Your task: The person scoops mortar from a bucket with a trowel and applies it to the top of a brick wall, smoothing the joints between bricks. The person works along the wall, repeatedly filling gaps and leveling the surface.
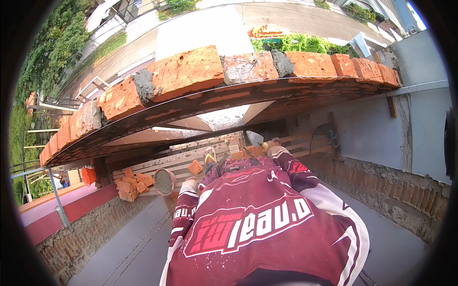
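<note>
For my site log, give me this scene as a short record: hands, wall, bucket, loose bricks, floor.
Right hand: the right hand holds a grey metal trowel
Left hand: the left hand, partly visible near the bucket; grip unclear
Wall: orange-red brick wall, grey mortar in some joints
Bucket: round mortar bucket, grey mix inside
Loose bricks: orange clay brick pile left of bucket
Floor: pale wooden slats
</note>
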Action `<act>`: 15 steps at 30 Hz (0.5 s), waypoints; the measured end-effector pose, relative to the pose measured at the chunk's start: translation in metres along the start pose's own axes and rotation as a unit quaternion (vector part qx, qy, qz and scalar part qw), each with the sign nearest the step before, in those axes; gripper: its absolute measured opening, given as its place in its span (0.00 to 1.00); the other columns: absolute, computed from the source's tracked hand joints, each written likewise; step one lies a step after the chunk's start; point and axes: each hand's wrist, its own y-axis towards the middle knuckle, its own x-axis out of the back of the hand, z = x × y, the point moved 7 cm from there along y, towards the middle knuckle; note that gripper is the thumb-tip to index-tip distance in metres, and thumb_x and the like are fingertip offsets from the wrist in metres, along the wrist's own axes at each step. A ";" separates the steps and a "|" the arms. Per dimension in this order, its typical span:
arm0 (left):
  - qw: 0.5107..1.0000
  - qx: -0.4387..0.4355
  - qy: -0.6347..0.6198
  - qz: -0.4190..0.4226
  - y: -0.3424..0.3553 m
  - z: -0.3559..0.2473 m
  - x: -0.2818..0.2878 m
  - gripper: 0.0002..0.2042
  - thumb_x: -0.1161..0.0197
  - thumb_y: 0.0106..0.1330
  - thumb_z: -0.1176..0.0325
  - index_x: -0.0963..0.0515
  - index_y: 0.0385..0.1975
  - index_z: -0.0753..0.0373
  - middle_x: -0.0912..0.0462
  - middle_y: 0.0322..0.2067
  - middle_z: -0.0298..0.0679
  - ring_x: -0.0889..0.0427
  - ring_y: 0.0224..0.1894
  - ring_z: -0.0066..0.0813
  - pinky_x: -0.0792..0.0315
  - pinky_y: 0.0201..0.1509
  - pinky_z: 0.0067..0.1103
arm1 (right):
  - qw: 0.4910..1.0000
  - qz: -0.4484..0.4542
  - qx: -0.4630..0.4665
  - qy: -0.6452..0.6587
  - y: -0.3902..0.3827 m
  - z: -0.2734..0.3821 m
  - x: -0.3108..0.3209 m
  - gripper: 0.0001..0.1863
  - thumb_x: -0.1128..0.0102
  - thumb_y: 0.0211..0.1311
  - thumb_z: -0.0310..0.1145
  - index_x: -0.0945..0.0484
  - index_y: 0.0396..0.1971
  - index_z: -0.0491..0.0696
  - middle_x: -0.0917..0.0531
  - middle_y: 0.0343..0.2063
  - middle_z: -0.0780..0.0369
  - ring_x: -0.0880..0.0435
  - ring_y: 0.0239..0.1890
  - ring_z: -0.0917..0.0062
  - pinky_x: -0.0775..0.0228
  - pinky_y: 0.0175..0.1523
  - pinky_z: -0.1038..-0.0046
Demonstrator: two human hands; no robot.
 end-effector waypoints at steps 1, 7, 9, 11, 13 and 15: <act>0.999 -0.015 0.045 -0.008 0.007 0.000 0.005 0.13 0.41 0.68 0.58 0.19 0.48 0.54 0.15 0.45 0.47 0.17 0.49 0.46 0.23 0.49 0.38 | 0.999 -0.027 -0.009 -0.031 0.001 -0.004 -0.004 0.52 0.28 0.53 0.51 0.43 0.72 0.43 0.38 0.70 0.44 0.40 0.74 0.53 0.44 0.75 0.62; 0.999 -0.007 0.030 -0.019 0.031 -0.005 0.024 0.14 0.40 0.65 0.60 0.19 0.49 0.52 0.14 0.46 0.44 0.16 0.49 0.41 0.23 0.50 0.34 | 0.999 -0.038 -0.021 0.000 0.017 -0.023 -0.026 0.61 0.29 0.53 0.49 0.61 0.75 0.41 0.55 0.76 0.46 0.58 0.79 0.54 0.56 0.79 0.63; 1.000 -0.007 0.004 -0.016 0.034 -0.010 0.024 0.15 0.40 0.64 0.61 0.19 0.49 0.52 0.14 0.46 0.44 0.16 0.49 0.40 0.23 0.50 0.33 | 0.997 -0.079 0.004 -0.016 0.023 -0.024 -0.024 0.59 0.30 0.53 0.49 0.60 0.75 0.42 0.48 0.74 0.46 0.49 0.76 0.53 0.50 0.77 0.62; 1.000 -0.015 -0.022 -0.011 0.033 -0.015 0.019 0.15 0.39 0.63 0.62 0.18 0.49 0.51 0.14 0.47 0.43 0.15 0.49 0.38 0.23 0.50 0.31 | 0.998 -0.059 -0.010 0.033 0.028 -0.034 -0.030 0.60 0.28 0.51 0.49 0.58 0.76 0.44 0.50 0.74 0.46 0.50 0.76 0.52 0.53 0.77 0.62; 0.999 -0.026 -0.024 -0.004 0.030 -0.019 0.013 0.16 0.39 0.62 0.62 0.18 0.50 0.50 0.14 0.47 0.42 0.15 0.50 0.37 0.23 0.51 0.30 | 0.988 0.015 -0.068 0.134 0.028 -0.050 -0.041 0.62 0.26 0.49 0.48 0.60 0.77 0.46 0.59 0.76 0.47 0.58 0.78 0.51 0.61 0.79 0.62; 0.999 -0.004 -0.002 0.040 0.027 -0.019 0.003 0.16 0.40 0.62 0.63 0.19 0.51 0.50 0.14 0.49 0.42 0.16 0.51 0.39 0.23 0.52 0.31 | 0.987 0.003 -0.031 0.158 0.023 -0.050 -0.037 0.64 0.26 0.50 0.47 0.65 0.77 0.47 0.65 0.77 0.47 0.60 0.79 0.52 0.61 0.80 0.63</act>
